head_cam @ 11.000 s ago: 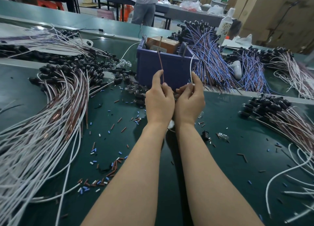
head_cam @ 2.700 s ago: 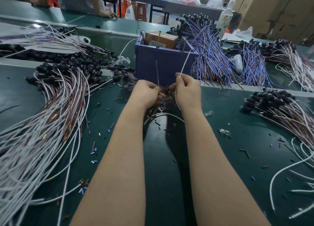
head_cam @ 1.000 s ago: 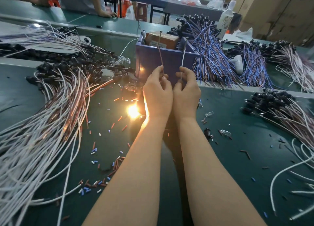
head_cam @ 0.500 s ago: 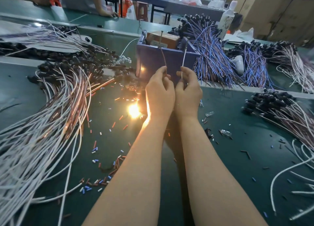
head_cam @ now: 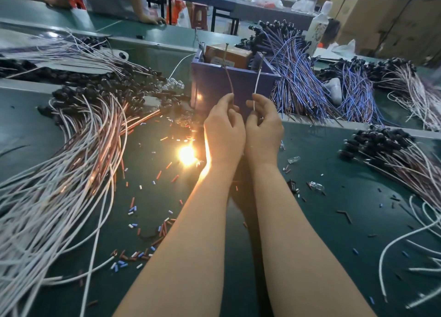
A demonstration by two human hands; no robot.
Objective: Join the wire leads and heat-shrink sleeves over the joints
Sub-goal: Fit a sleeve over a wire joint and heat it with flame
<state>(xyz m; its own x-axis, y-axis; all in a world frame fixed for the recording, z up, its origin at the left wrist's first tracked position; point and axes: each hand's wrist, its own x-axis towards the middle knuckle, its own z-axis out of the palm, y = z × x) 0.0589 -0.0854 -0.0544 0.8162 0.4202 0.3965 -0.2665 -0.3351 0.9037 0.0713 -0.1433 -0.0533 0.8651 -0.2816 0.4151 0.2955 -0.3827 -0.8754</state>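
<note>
Two hands work close together above the green worktop [head_cam: 322, 221], wrists almost touching. The left hand [head_cam: 224, 130] pinches one brown wire lead [head_cam: 229, 78] between thumb and fingers. The right hand [head_cam: 263, 128] pinches one white wire lead [head_cam: 256, 85] the same way. Both leads rise upright, side by side and apart, in front of one blue bin [head_cam: 214, 85] that holds a cardboard box [head_cam: 235, 55]. The hands hide the lower ends of the leads, so any joint cannot be seen.

A bright orange glow [head_cam: 187, 153] sits on the worktop just left of the left wrist. Many cut sleeve pieces [head_cam: 133, 209] in brown, blue and white lie scattered around it. A large heap of white and brown wires [head_cam: 71, 161] fills the left side. Two bundles of blue wires [head_cam: 293, 78] lie behind the bin to the right. One more brown-and-white bundle [head_cam: 393, 159] lies at the right edge.
</note>
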